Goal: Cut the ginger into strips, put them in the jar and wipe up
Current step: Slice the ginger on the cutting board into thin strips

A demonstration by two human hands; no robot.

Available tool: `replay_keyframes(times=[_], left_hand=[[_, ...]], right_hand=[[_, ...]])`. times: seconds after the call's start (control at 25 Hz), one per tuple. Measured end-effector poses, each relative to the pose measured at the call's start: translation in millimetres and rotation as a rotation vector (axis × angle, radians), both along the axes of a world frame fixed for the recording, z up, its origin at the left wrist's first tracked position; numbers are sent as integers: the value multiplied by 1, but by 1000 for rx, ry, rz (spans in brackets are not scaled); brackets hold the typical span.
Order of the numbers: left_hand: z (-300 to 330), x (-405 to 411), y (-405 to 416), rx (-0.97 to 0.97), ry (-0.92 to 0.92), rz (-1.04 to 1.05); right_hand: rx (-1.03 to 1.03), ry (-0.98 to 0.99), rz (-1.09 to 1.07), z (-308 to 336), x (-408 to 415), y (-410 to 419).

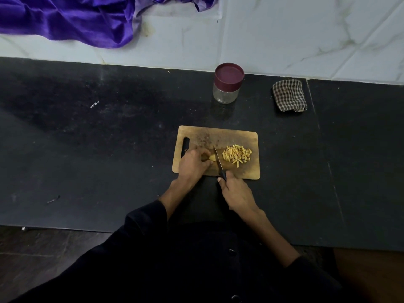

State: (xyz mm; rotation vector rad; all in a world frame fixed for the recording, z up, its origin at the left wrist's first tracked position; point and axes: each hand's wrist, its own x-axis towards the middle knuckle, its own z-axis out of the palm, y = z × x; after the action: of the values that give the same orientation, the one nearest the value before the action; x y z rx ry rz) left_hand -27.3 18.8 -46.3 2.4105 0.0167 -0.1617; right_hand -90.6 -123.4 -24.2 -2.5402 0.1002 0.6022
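Observation:
A wooden cutting board (229, 133) lies on the black counter. My left hand (193, 164) presses down on a piece of ginger (211, 158), mostly hidden under the fingers. My right hand (237, 193) grips the black handle of a knife (218, 159), whose blade rests against the ginger's cut end. A pile of yellow ginger strips (237, 155) sits on the board to the right of the blade. Behind the board stands a clear jar (226, 91) with a maroon lid on it. A folded checked cloth (289, 96) lies to the jar's right.
The black counter (98, 149) stretches wide to the left, with small scraps on it. A white tiled wall rises behind, and a purple fabric (76, 20) hangs over it at the top left. The counter's front edge runs near my body.

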Motion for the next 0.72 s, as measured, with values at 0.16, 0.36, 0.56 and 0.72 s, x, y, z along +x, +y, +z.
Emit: replay_keyframes(times=[0.16, 0.36, 0.56, 0.72], left_hand=[[4, 0, -1, 2, 9, 2], [5, 0, -2, -4, 20, 18], [5, 1, -2, -5, 30, 18], [3, 0, -4, 19, 16, 18]], right_hand=[[-45, -39, 24, -1, 0, 2], [-31, -38, 10, 1, 2, 3], [-74, -25, 37, 0, 3, 7], [-107, 9, 21, -1, 5, 13]])
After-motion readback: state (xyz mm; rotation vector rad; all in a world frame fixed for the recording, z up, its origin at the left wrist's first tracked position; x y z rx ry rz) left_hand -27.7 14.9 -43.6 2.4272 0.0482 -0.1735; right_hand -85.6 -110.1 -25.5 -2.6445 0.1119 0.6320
